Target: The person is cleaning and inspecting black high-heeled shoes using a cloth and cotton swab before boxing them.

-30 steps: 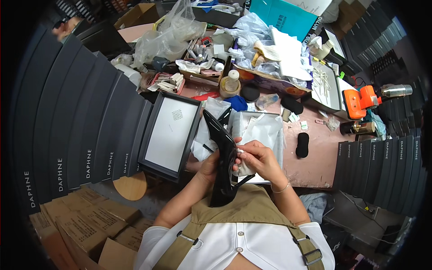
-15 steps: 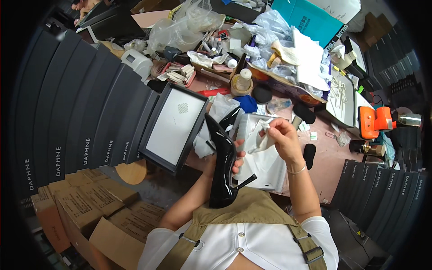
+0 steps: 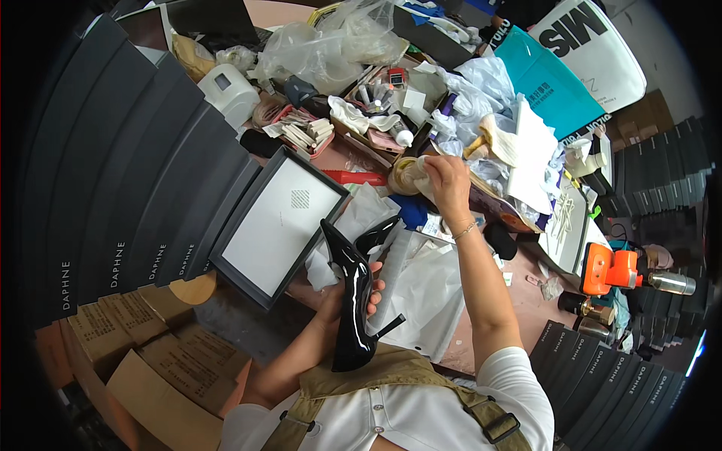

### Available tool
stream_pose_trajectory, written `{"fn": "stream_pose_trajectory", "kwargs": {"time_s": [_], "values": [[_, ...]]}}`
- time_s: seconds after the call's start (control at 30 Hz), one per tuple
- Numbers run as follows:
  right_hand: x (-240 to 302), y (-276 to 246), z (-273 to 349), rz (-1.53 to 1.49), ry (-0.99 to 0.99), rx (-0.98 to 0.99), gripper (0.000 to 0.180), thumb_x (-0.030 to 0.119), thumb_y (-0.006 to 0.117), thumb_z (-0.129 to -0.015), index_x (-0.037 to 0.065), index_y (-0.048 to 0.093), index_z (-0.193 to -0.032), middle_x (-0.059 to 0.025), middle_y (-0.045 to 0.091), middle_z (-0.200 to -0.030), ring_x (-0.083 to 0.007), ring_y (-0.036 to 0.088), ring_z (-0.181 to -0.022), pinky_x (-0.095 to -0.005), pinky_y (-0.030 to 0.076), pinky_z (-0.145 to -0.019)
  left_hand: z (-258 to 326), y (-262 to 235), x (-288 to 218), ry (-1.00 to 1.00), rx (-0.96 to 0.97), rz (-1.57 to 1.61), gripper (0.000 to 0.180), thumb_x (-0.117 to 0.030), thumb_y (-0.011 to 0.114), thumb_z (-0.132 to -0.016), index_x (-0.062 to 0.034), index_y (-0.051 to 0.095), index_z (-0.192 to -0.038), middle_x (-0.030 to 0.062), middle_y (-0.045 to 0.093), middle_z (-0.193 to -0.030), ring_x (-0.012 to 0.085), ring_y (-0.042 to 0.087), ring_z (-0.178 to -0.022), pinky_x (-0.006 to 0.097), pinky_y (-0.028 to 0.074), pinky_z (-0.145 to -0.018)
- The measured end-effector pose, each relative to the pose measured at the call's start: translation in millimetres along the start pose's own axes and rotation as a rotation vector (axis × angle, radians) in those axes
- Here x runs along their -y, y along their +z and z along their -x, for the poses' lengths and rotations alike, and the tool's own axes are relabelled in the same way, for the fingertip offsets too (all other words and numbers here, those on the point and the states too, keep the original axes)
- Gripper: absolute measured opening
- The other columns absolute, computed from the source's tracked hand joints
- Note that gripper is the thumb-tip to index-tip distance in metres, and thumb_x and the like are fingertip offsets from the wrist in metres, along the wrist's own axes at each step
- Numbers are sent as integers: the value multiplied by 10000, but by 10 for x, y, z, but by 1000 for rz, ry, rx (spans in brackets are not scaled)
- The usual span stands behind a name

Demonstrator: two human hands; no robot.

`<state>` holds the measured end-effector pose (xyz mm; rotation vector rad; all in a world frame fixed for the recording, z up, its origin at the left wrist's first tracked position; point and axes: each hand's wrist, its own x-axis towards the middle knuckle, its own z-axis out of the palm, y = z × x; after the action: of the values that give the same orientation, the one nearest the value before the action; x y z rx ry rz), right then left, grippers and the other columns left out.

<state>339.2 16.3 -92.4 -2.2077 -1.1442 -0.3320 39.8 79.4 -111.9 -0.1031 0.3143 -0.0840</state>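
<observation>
A glossy black pointed high-heeled shoe (image 3: 352,301) is in my left hand (image 3: 374,290), whose fingers wrap round its side; the thin heel sticks out to the right. My right hand (image 3: 449,186) is stretched forward over the table, its fingers pinching a white cloth or tissue (image 3: 427,177) at the pump bottle in a tan ring (image 3: 404,175). The hand and the white piece hide the bottle's top. A second black shoe (image 3: 376,236) lies behind the first, beside a white box part (image 3: 425,327) lined with tissue paper (image 3: 423,286).
An open dark shoebox lid with a white inside (image 3: 282,225) lies at left, next to tall stacks of dark shoeboxes (image 3: 143,203). Cartons (image 3: 188,368) stand below. Plastic bags, trays of small tools and an orange device (image 3: 609,269) crowd the table.
My right hand has moved forward from above the white box part to the pump bottle, with the white piece. My left hand still holds the shoe; the view has shifted.
</observation>
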Motion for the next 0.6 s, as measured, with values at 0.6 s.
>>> {"fn": "stream_pose_trajectory", "kwargs": {"time_s": [0.6], "values": [[-229,-256,677,-808,690,-722,360,96,658,-871,-17,456,-1146,-132,542,-1125,-155,561,-971,-273,488,-839,139,112,261,45,-80,-278,638,-377,651,-858,-94,379,-1362,94,581,-961,172,612,-762,289,551,-640]]}}
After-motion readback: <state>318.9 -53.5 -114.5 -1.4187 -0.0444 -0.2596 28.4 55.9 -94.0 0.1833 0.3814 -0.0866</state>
